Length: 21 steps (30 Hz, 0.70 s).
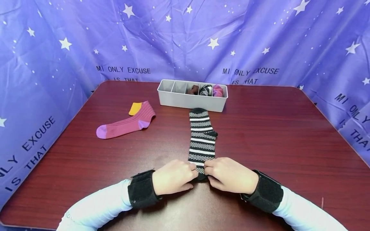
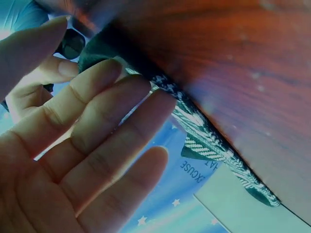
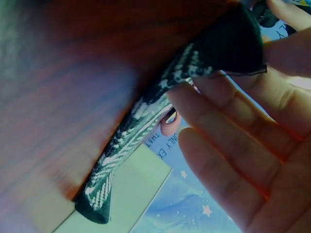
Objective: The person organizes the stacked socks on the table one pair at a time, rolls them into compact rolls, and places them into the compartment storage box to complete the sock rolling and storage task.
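Note:
A black, grey and white striped sock (image 1: pixel 202 141) lies lengthwise on the table, black cuff toward me and toe near the organizer. At the cuff's left side my left hand (image 1: pixel 174 176) touches the sock with its fingertips. In the left wrist view those fingers (image 2: pixel 116 116) are nearly straight, and the thumb stands apart from the cloth. My right hand (image 1: pixel 231 175) is at the cuff's right corner. The right wrist view shows the black cuff (image 3: pixel 238 43) between the thumb and index finger of that hand, its other fingers extended along the sock.
A pink ribbed sock (image 1: pixel 124 128) with purple heel and toe lies folded at the left, its yellow cuff showing. At the back stands a grey divided organizer (image 1: pixel 188 101) with rolled socks in its right compartments. A purple star-printed curtain (image 1: pixel 185 38) surrounds the table (image 1: pixel 274 134).

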### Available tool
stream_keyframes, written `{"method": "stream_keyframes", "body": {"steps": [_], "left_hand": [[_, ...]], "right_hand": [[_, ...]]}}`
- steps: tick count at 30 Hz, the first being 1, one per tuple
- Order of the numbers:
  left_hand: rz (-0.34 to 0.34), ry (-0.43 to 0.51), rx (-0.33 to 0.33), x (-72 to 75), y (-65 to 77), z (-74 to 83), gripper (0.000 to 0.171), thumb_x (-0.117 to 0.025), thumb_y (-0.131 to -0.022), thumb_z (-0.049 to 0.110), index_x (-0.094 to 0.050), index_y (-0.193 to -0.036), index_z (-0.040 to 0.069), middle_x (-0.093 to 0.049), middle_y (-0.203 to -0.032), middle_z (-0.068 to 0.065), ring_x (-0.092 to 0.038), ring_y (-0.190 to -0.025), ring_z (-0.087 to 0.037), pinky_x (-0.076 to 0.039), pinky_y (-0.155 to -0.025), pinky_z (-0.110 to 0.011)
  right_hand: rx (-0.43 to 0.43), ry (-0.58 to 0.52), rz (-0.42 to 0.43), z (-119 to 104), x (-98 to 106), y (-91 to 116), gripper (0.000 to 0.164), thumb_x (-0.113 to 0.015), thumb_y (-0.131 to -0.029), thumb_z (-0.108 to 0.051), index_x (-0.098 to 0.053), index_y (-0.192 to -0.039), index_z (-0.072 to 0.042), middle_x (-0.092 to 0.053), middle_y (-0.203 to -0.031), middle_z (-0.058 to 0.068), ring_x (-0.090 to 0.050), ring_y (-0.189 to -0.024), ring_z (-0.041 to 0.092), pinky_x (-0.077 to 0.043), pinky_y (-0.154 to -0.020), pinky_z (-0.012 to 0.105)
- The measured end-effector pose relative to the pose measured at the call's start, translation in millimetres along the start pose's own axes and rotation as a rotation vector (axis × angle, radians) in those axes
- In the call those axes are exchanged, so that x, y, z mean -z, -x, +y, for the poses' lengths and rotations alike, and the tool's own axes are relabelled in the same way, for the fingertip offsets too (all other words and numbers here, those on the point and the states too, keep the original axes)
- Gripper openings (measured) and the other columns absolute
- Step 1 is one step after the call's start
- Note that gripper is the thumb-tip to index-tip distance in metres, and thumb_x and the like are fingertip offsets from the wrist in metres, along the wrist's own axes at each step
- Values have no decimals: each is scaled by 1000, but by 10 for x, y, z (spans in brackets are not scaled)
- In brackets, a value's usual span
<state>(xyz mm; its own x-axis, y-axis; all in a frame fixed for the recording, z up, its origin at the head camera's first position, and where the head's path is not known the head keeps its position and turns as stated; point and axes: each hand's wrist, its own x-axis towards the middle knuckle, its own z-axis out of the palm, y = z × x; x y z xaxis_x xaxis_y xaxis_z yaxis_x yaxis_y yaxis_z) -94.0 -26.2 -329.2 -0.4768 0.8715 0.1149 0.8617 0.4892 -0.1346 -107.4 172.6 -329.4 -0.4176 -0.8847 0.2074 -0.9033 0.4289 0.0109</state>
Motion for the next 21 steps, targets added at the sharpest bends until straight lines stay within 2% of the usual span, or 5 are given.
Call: {"method": "stream_keyframes", "body": {"steps": [4, 7, 11, 14, 21], "left_hand": [[1, -4, -14, -1, 3, 13, 13, -65, -68, 27, -58, -74, 17, -55, -72, 7, -55, -61, -8, -43, -51, -23], [19, 35, -23, 9, 9, 12, 11, -63, -68, 19, -56, -76, 16, -55, -69, 7, -54, -57, -8, -41, -48, -23], [27, 99, -6, 16, 10, -6, 23, -61, -68, 13, -50, -87, 16, -55, -64, 7, -55, -53, -8, -39, -43, -21], [6, 112, 23, 7, 3, -32, 23, -61, -71, 14, -49, -90, 19, -55, -64, 7, -56, -54, -8, -37, -41, -20], [-40, 216, 31, 28, -5, -79, 8, -58, -74, 11, -54, -73, 17, -58, -69, 5, -57, -60, -8, -40, -49, -20]], "right_hand": [[-40, -100, -34, -9, 30, 19, 11, -55, -70, -13, -48, -64, -20, -40, -62, -14, -37, -52, -1, -35, -50, 16], [-66, -222, -52, -2, 52, 36, 10, -53, -73, -12, -53, -70, -21, -47, -66, -18, -41, -56, -6, -36, -54, 10], [-75, -329, -50, 50, 50, 41, 10, -53, -75, -10, -58, -79, -18, -56, -74, -15, -49, -66, -6, -41, -62, 11], [-99, -374, -60, 110, 28, 33, 12, -53, -75, -8, -58, -81, -16, -57, -75, -13, -50, -66, -3, -42, -62, 13], [-114, -398, -48, 179, 6, 25, 14, -55, -73, -6, -54, -79, -19, -51, -71, -16, -46, -61, 0, -36, -57, 10]]}}
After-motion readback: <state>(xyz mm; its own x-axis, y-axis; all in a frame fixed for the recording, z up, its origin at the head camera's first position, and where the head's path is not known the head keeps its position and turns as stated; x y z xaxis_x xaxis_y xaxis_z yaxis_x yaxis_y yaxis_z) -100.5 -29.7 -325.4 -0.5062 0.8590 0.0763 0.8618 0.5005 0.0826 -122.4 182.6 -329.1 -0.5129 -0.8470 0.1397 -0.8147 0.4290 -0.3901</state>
